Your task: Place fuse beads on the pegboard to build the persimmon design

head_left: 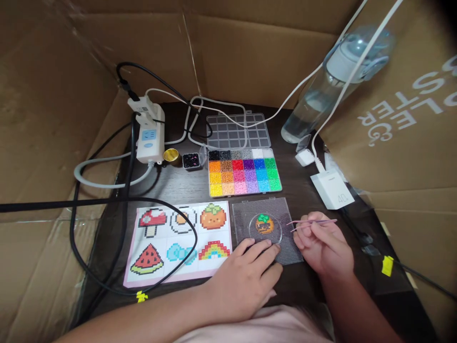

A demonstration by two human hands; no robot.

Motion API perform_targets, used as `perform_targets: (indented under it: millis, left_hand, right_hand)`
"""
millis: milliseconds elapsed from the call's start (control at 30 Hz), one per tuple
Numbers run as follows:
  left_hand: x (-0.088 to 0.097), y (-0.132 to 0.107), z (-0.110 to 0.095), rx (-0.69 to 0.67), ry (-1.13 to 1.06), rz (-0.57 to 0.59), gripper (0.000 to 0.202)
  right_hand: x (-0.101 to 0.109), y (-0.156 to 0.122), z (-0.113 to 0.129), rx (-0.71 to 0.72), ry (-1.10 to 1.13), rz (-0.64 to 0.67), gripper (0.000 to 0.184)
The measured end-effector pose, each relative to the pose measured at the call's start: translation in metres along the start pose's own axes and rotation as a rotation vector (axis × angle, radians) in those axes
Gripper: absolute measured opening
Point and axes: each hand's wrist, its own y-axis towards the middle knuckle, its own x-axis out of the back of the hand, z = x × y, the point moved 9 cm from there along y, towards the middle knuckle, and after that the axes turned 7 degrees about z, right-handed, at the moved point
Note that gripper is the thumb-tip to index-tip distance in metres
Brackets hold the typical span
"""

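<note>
My left hand lies with its fingers stretched over the lower left part of a clear pegboard. On the board, a small orange and green bead figure with dark beads across its middle sits inside a clear ring. My right hand is closed on pink tweezers, whose tips point left over the board's right edge. Between those tips I cannot make out a bead. Left of the board lies a pattern sheet with several pixel pictures, among them an orange fruit.
Behind the board stands a sectioned bead box with its clear lid folded back. A small box of black beads, a golden cap, a power strip, a water bottle and a white charger surround it. A black cable crosses the sheet.
</note>
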Motion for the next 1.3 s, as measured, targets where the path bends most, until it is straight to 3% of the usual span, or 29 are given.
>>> perform_targets:
  millis: [600,1300]
  left_hand:
    - [-0.001,-0.002,-0.001,-0.011,0.011,0.004,0.038]
    - [0.000,-0.002,-0.002,-0.017,0.015,0.004,0.038]
  right_hand:
    - [-0.015,-0.003,0.004,0.066,-0.045,0.132,0.009]
    - [-0.012,-0.004,0.003,0.064,-0.045,0.111,0.009]
